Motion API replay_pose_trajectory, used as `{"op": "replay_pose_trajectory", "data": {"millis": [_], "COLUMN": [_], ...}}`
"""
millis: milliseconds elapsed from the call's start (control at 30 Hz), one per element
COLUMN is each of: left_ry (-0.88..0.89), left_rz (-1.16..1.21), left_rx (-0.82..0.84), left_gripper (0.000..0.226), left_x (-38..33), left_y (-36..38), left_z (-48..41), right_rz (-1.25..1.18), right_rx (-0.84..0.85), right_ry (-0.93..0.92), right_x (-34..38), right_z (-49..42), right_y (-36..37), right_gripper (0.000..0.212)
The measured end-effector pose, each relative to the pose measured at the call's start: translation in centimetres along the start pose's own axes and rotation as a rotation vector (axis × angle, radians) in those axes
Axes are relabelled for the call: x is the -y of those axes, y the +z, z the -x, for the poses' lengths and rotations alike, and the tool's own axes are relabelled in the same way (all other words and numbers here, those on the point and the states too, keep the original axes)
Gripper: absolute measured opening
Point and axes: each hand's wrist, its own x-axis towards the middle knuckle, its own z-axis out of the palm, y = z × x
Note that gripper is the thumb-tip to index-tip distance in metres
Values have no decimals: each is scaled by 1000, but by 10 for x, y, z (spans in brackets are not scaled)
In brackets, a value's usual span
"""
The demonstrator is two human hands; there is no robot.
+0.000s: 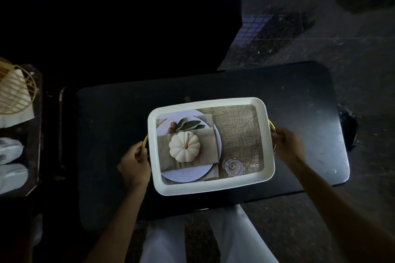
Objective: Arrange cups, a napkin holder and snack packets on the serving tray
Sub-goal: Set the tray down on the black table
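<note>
1. The tray [210, 186], white-rimmed with a printed picture of a pumpkin and plate on its floor, sits on the dark table [299, 100], slightly tilted in the frame.
2. The left hand [134, 166] is closed around the gold handle [145, 142] on the tray's left end.
3. The right hand [288, 145] is closed around the gold handle on the right end.
4. The tray lies between both hands.
5. At far left, a gold wire holder [17, 89] with white napkins stands on a side surface, well apart from the tray.
6. Below it lie pale shapes, too dim to identify.
</note>
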Motion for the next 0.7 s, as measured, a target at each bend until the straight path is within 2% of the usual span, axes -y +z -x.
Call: {"op": "replay_pose_trajectory", "data": {"millis": [333,700], "left_ry": [43,54], "left_rz": [-17,8], "left_rx": [-6,-22], "left_gripper": [27,27], "left_x": [1,6], "left_y": [40,45], "left_z": [1,-3], "right_rz": [34,61], "right_rx": [-20,-35], "right_ry": [-29,-82], "right_x": [-29,-35], "right_z": [-28,-32], "right_y": [3,11], "right_gripper": [21,23]}}
